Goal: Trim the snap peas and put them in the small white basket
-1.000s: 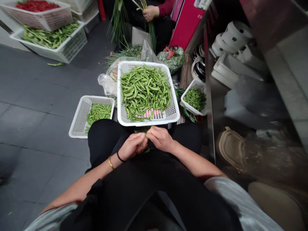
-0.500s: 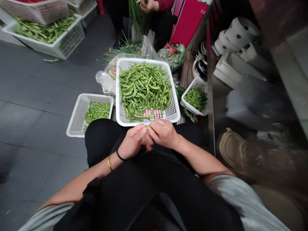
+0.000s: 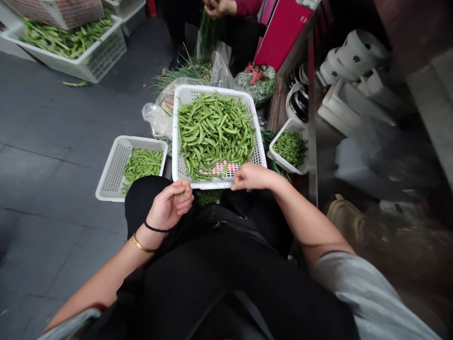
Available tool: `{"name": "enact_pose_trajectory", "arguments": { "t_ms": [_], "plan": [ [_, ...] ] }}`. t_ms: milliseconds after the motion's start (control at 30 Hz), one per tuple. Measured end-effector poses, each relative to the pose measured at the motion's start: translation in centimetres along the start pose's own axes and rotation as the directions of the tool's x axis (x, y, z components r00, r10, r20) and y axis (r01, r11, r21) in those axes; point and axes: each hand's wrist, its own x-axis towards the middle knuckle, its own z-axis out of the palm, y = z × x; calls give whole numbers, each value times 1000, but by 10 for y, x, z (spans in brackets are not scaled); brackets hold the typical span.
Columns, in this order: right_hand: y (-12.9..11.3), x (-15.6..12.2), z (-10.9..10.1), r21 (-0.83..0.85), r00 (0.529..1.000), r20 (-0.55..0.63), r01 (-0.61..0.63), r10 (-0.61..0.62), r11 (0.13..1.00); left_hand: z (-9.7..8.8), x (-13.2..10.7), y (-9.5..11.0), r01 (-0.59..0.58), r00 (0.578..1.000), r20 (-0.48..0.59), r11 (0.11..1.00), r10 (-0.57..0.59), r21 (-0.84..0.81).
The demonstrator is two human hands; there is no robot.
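A large white plastic basket (image 3: pixel 262 153) full of green pea pods (image 3: pixel 215 127) stands in front of my knees. My left hand (image 3: pixel 171 203) is closed near the basket's front left corner, and a bit of green pea pod shows between its fingers. At the front right rim, my right hand (image 3: pixel 253 177) has its fingers pressed together; what they hold, if anything, is hidden. Down to the left, a smaller white basket (image 3: pixel 111 170) contains more pea pods (image 3: pixel 143 163). A few green scraps (image 3: pixel 220 223) lie on my dark apron.
Leafy greens fill a small basket (image 3: pixel 293 167) at right, by a metal shelf edge (image 3: pixel 312 141). Clear plastic bags (image 3: pixel 155 118) and green stalks lie behind the big basket. Another person's hand (image 3: pixel 221 7) is beyond. A crate of green vegetables (image 3: pixel 95 61) stands far left.
My hands were together before the basket; they have moved apart, the left one leftward, the right one up to the rim. The other person's green stalks have shifted lower.
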Motion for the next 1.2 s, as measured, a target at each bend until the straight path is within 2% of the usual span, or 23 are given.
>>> {"name": "enact_pose_trajectory", "arguments": {
  "t_ms": [67,167,267,367,433,467,500,567,633,667,733,767,833,900,1000,1067,1200],
  "plan": [
    [-2,47,5,-148,995,-71,-76,66,986,0,4,2,18,1000,5,1000,-18,-6],
    [-8,105,24,-226,994,30,-96,106,969,-1,5,6,-21,999,-40,998,24,61],
    [-7,126,31,-218,992,80,-81,100,973,-2,3,10,-50,994,-85,986,64,162],
    [-2,107,15,-195,996,64,-43,57,980,-2,5,9,-77,983,-124,924,132,374],
    [-4,81,3,-43,999,25,34,-33,998,0,9,5,-109,971,-119,821,210,560],
    [-8,67,0,139,995,-20,102,-100,985,2,12,2,-129,966,-94,768,239,627],
    [-14,54,0,349,987,-63,162,-150,923,4,14,-1,-150,966,-60,732,252,665],
    [-29,32,10,631,976,-131,215,-171,745,8,18,-9,-170,973,-7,729,233,663],
    [-43,18,28,732,970,-221,232,-100,640,11,20,-16,-143,983,-4,787,182,600],
    [-49,13,38,734,955,-294,249,-34,632,12,20,-19,-118,988,-21,823,155,555],
    [-56,3,56,667,880,-465,280,93,690,13,17,-24,-73,991,-67,887,116,456],
    [-58,-2,62,606,839,-533,288,110,741,14,15,-25,-65,989,-93,910,112,409],
    [-60,-14,70,432,791,-611,305,27,849,16,12,-27,-79,982,-138,939,132,335],
    [-60,-24,71,219,775,-618,332,-133,918,18,9,-28,-97,977,-154,952,146,289],
    [-61,-34,69,-8,752,-588,362,-297,932,20,5,-28,-65,987,-122,959,102,276],
    [-62,-37,67,-37,754,-565,381,-334,924,21,2,-28,-24,994,-91,953,54,302],
    [-66,-41,70,11,772,-550,389,-319,921,20,-6,-30,27,998,-57,928,-6,371]
  ]
}}
